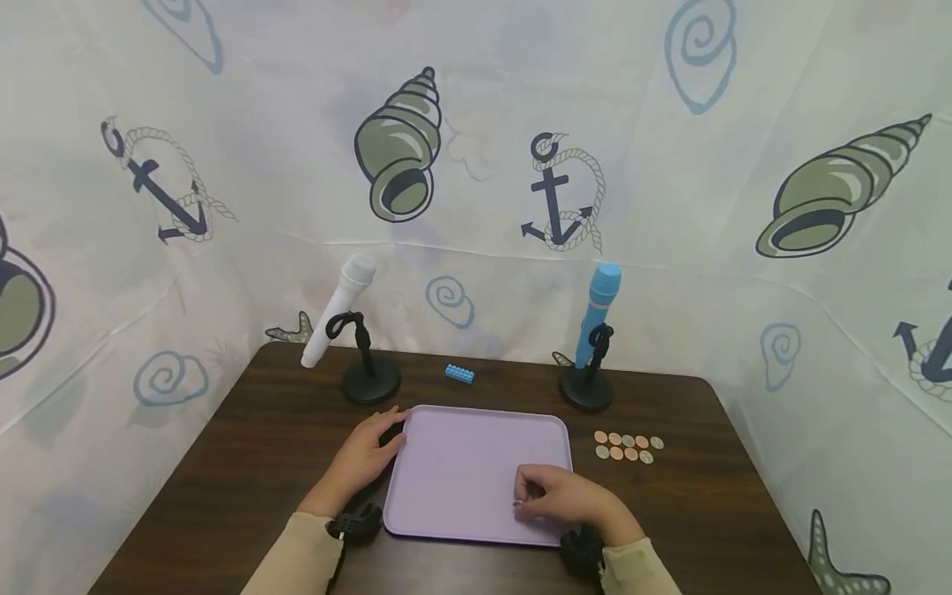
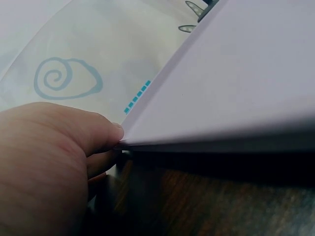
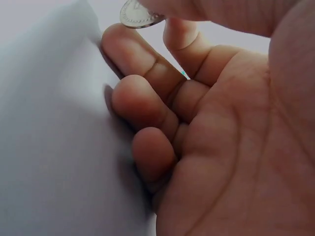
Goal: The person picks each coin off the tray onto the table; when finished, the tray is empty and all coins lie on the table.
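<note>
A lilac rectangular tray [image 1: 468, 471] lies on the dark wooden table. At its left rim rests my left hand [image 1: 360, 459], fingers extended; the left wrist view shows the thumb [image 2: 106, 132] against the tray's edge. Above the tray's right part, my right hand [image 1: 568, 496] pinches a silvery coin [image 3: 140, 14] by the thumb, with the other fingers curled in toward the palm. The coin's far side is out of the right wrist view. To the right of the tray, copper and silvery coins [image 1: 628, 454] lie flat in two rows.
Behind the tray lies a blue toy brick [image 1: 459, 374]. A white microphone [image 1: 338, 310] leans in a black stand [image 1: 371, 380] at the back left, and a blue microphone [image 1: 597, 314] in another stand [image 1: 586, 390] at the back right. A patterned cloth [image 1: 491, 306] hangs behind the table.
</note>
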`<state>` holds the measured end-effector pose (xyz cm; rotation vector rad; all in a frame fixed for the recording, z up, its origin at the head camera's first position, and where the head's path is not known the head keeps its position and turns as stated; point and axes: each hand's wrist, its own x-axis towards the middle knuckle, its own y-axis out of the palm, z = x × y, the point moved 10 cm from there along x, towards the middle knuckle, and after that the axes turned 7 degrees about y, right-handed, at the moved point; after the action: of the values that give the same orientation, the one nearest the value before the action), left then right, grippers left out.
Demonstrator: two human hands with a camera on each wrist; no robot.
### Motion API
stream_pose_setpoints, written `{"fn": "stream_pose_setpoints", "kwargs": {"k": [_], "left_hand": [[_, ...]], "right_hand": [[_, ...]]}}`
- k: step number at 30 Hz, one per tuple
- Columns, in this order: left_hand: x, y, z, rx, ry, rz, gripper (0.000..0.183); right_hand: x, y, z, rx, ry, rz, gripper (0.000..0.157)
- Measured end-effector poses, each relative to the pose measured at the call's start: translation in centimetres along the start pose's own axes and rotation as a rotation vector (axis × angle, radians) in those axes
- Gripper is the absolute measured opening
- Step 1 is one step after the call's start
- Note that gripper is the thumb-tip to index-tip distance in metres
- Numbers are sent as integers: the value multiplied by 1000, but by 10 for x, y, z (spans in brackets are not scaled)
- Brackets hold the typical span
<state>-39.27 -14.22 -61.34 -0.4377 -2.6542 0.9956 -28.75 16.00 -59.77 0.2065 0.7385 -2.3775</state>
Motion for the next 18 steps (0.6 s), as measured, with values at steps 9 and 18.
{"fn": "stream_pose_setpoints", "kwargs": {"k": [9, 18], "left_hand": [[0, 0, -1, 11, 14, -4, 49], [0, 1, 2, 9, 2, 0, 50]], "right_hand": [[-3, -2, -11, 334, -42, 157, 27], [-11, -25, -18, 623, -258, 122, 14]]}}
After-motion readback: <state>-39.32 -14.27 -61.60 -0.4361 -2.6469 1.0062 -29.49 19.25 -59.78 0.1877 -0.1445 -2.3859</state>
